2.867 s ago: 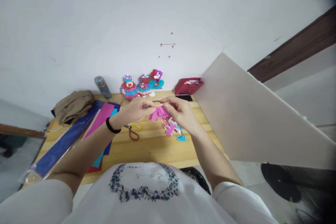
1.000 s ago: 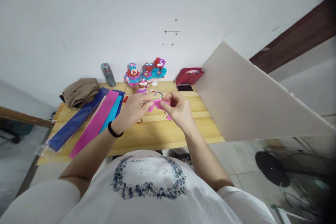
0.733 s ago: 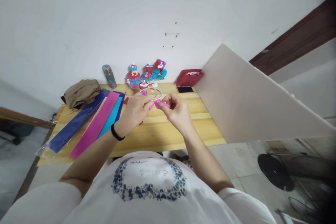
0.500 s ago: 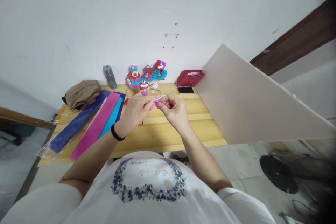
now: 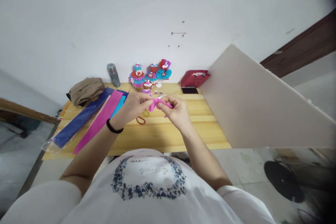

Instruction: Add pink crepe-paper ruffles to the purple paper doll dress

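Note:
Both hands meet over the middle of the table, pinching a small piece of bright pink paper (image 5: 154, 104). My left hand (image 5: 134, 107) has its thumb and fingers closed on the paper's left side. From the right, my right hand (image 5: 177, 110) pinches the same piece, and a narrow pink end sticks out between its fingers. A thin pale ring (image 5: 158, 94) shows just behind the fingertips; which fingers touch it is hard to tell. Below the hands lie scissors with orange and yellow handles (image 5: 141, 120), their blades hidden.
Pink paper (image 5: 98, 122), a blue packet (image 5: 81, 122) and a brown cloth (image 5: 87, 91) lie left. A flask (image 5: 113, 75), small paper dresses on stands (image 5: 137, 77), a red bag (image 5: 194, 78) and a phone (image 5: 189, 90) line the back. A pale board (image 5: 262, 105) stands right.
The view has shifted, so the table items sit slightly farther right. The ring looks flatter and lower behind the fingers. My left hand has drawn back a little, and more of the scissor handles shows.

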Demonstrator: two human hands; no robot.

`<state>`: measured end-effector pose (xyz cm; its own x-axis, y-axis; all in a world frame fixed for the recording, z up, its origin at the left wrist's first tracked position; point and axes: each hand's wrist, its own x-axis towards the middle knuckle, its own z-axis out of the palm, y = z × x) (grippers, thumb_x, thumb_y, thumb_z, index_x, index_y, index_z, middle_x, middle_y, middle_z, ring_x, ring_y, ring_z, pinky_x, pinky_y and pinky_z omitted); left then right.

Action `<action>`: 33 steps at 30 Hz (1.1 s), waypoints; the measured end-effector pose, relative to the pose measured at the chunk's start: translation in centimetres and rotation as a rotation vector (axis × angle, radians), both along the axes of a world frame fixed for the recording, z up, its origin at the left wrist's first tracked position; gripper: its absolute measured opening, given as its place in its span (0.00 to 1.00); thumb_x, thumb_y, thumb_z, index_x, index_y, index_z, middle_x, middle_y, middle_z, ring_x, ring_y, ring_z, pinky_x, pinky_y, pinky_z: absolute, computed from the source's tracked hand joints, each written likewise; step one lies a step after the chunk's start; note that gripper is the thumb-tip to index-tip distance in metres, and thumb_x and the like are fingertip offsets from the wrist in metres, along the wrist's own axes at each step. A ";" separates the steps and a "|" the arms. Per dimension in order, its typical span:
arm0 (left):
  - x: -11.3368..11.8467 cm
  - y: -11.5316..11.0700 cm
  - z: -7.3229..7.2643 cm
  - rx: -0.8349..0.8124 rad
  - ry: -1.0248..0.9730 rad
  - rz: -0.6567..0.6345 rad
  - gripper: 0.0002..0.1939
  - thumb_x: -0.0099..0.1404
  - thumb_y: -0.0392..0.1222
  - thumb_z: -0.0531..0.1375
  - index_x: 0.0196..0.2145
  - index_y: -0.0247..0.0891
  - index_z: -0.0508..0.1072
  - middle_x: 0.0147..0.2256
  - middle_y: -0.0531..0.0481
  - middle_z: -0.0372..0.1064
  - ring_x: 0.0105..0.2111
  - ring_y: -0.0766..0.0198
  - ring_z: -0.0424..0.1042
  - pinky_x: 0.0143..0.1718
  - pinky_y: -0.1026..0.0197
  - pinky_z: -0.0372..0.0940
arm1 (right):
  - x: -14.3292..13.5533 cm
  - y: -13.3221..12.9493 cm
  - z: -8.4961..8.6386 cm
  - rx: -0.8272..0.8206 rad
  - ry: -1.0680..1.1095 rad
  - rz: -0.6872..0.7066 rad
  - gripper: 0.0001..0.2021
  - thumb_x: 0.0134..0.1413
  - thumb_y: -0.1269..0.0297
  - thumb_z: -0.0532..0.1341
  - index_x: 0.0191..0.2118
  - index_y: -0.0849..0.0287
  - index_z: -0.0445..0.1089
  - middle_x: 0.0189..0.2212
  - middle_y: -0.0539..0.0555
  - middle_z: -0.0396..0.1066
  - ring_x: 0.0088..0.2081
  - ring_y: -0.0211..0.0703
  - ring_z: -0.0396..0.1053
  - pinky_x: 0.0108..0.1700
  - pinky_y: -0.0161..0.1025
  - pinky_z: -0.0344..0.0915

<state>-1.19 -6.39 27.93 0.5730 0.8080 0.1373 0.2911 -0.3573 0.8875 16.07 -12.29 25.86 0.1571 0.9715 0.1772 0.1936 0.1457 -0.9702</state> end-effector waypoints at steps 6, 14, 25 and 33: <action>-0.7 0.9 0.2 -0.052 -0.021 -0.102 0.11 0.64 0.42 0.60 0.28 0.33 0.78 0.22 0.51 0.70 0.23 0.67 0.68 0.27 0.67 0.64 | 0.5 0.6 0.2 -0.133 0.269 0.147 0.16 0.39 0.53 0.72 0.25 0.58 0.70 0.16 0.44 0.61 0.17 0.32 0.55 0.18 0.32 0.56; -0.4 1.0 0.7 -0.094 -0.094 -0.063 0.10 0.63 0.43 0.62 0.31 0.35 0.81 0.22 0.51 0.71 0.24 0.66 0.69 0.28 0.66 0.65 | 0.6 1.4 0.5 -0.026 0.057 0.087 0.14 0.46 0.52 0.68 0.25 0.58 0.70 0.17 0.45 0.62 0.19 0.33 0.56 0.21 0.33 0.55; -0.1 1.2 0.5 0.128 0.045 0.010 0.11 0.65 0.38 0.59 0.32 0.39 0.83 0.27 0.52 0.76 0.27 0.67 0.71 0.29 0.68 0.65 | 0.6 0.7 0.2 0.085 -0.256 -0.077 0.11 0.54 0.59 0.64 0.25 0.58 0.69 0.20 0.49 0.66 0.24 0.36 0.59 0.27 0.35 0.55; 0.0 1.2 0.5 0.151 0.046 -0.024 0.13 0.67 0.41 0.59 0.44 0.44 0.83 0.32 0.52 0.79 0.31 0.64 0.75 0.34 0.66 0.69 | 0.4 0.7 0.4 0.108 -0.260 -0.083 0.08 0.53 0.61 0.63 0.27 0.58 0.71 0.23 0.49 0.70 0.26 0.37 0.62 0.30 0.36 0.58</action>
